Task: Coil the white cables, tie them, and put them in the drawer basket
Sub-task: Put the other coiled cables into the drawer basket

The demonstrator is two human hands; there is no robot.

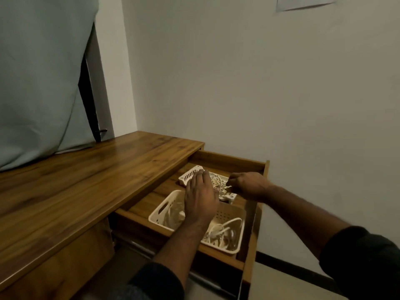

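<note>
Plain pale walls met in a corner behind a wooden desk, with a grey-green curtain hanging at the left and resting on the desktop, and a sheet of paper stuck high on the right wall. From the head camera, the desk's drawer stood pulled out to the right, its wooden floor carrying two cream plastic baskets. The far basket, slotted along its side, held a bundle of white cables and a white plug block at its near edge. The near basket, larger, held loose loops of white cable and a pale tangle at its left end.

The left hand reached over the near basket with fingers straight and close together, laid flat, palm down, on the far basket's cables. The right hand came in from the right with fingers curled downward, its fingertips pinching at the cables on the far basket's right side; exactly which strand it held was too small to tell. Both forearms were bare, with dark sleeves pushed up near the elbows. A dark skirting strip ran along the wall's foot at lower right.
</note>
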